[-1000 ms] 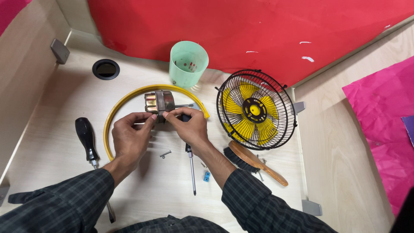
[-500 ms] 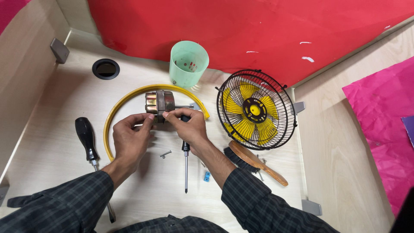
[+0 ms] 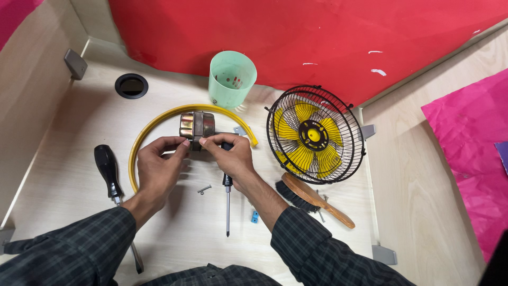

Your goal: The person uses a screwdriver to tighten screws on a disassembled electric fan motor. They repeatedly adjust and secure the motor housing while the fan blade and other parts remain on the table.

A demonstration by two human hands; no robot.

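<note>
Both hands pinched small shiny metal motor block point(image 3: 197, 126) on pale wooden tabletop point(image 3: 69, 175), inside yellow plastic ring point(image 3: 142, 139). Left hand point(image 3: 159, 170) held its side; right hand point(image 3: 233, 159) also gripped thin screwdriver point(image 3: 227, 204).

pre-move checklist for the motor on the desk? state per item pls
1. Left hand on the fan motor: ok, fingertips at its lower edge.
2. Right hand on the motor: ok, it also grips a thin screwdriver, tip toward the person.
3. Motor seated flat: cannot tell.
4. Loose screw in sight: ok, on the desk between the hands.
5. Black-handled screwdriver clear of hands: ok, left of the yellow ring.
6. Caged fan apart: ok.
</note>
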